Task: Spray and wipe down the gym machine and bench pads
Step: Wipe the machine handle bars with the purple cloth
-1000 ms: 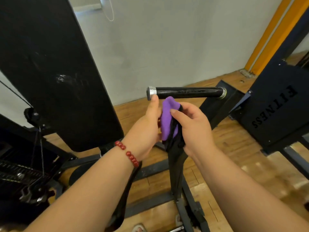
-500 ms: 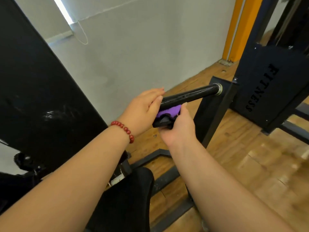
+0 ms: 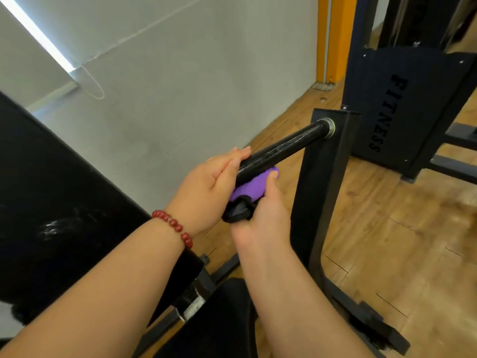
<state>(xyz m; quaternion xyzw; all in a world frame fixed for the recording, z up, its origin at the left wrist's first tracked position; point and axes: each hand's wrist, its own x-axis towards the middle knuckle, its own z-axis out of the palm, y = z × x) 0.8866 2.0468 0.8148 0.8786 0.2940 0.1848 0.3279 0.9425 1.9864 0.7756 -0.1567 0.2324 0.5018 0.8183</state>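
— Purple cloth point(image 3: 254, 186): where is it sitting?
— Pressing against the underside of the black bar point(image 3: 284, 148), with the right hand point(image 3: 260, 215) gripping it.
— And the left hand point(image 3: 206, 187)?
— Its fingers are lying straight over the bar's near end, gripping nothing.

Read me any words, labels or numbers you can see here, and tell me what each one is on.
"FITNESS": dark letters running top to bottom on the black panel of the machine at right.
No other text shows on the bar, cloth or pad.
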